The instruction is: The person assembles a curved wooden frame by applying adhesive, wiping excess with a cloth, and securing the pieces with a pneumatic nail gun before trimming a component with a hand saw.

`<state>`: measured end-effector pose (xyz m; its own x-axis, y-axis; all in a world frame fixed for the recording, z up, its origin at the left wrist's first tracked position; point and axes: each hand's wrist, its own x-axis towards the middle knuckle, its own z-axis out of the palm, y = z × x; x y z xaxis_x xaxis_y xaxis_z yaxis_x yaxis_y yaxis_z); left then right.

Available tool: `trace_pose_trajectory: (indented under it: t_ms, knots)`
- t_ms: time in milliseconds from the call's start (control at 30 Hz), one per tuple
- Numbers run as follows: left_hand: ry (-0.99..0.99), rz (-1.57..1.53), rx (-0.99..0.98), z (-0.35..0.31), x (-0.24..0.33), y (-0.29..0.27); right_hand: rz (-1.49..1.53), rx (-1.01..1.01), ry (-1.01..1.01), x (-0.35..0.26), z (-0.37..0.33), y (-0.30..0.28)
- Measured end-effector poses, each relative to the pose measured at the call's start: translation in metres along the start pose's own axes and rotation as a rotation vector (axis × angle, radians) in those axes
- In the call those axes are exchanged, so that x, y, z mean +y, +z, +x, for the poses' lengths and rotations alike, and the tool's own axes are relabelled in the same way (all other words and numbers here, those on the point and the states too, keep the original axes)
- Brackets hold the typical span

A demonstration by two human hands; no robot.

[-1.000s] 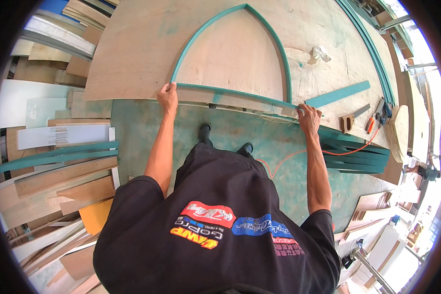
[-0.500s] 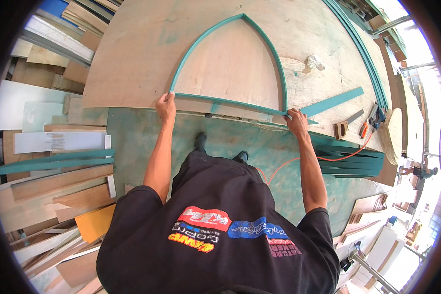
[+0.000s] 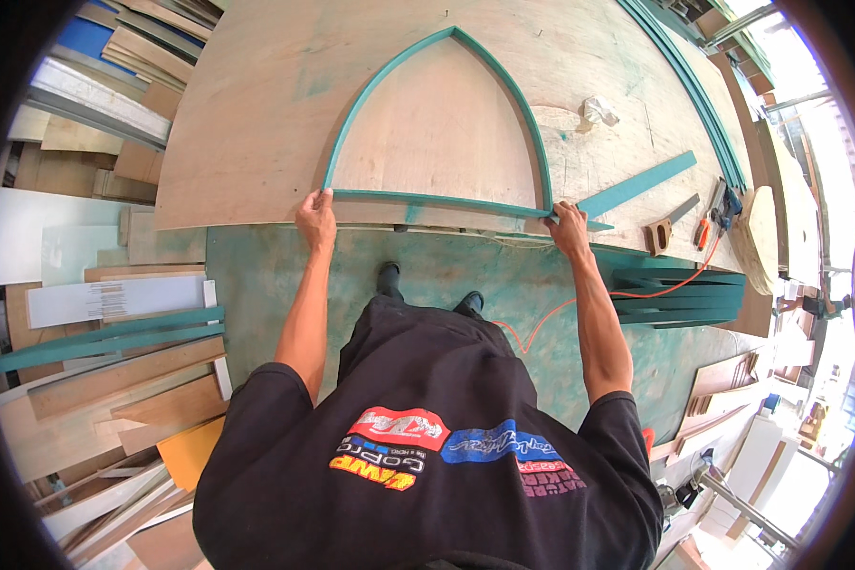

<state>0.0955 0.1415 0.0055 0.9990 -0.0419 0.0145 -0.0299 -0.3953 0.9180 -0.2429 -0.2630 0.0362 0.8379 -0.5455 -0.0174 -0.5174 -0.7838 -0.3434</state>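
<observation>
A green pointed-arch frame of thin strips lies on the plywood worktable, its straight strip running along the near edge. My left hand pinches the frame's near left corner between thumb and fingers. At the near right corner, my right hand grips the joint where the curved strip meets the straight one. The straight strip's end pokes out a little past my right hand. Just beyond that hand rests a flat green board, lying at a slant.
Right of the board are a handsaw with a wooden handle and an orange-and-black tool beside an orange cord. Crumpled clear plastic lies farther back. Long green strips line the far right. Stacked green pieces sit below the table edge.
The view has shifted slightly, so the table and frame appear a little differently placed. Both hands stay at the same two corners of the frame.
</observation>
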Motion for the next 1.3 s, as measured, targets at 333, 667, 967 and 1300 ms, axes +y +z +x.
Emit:
trace_pose_trajectory:
  t_ms: [333,667,967,1300]
  knots:
    - [-0.008,-0.193,-0.097,0.002,-0.018,-0.001,-0.202,0.021,0.111,-0.022,-0.005,-0.004]
    - [0.249,-0.039,-0.105,0.005,-0.01,-0.009,-0.27,-0.064,0.232,-0.015,-0.001,0.001]
    - [0.212,-0.06,-0.071,0.005,-0.018,-0.014,-0.286,-0.029,0.198,-0.009,0.001,0.003]
    - [0.207,-0.095,-0.12,0.009,-0.013,-0.02,-0.245,-0.089,0.263,-0.007,0.006,-0.007]
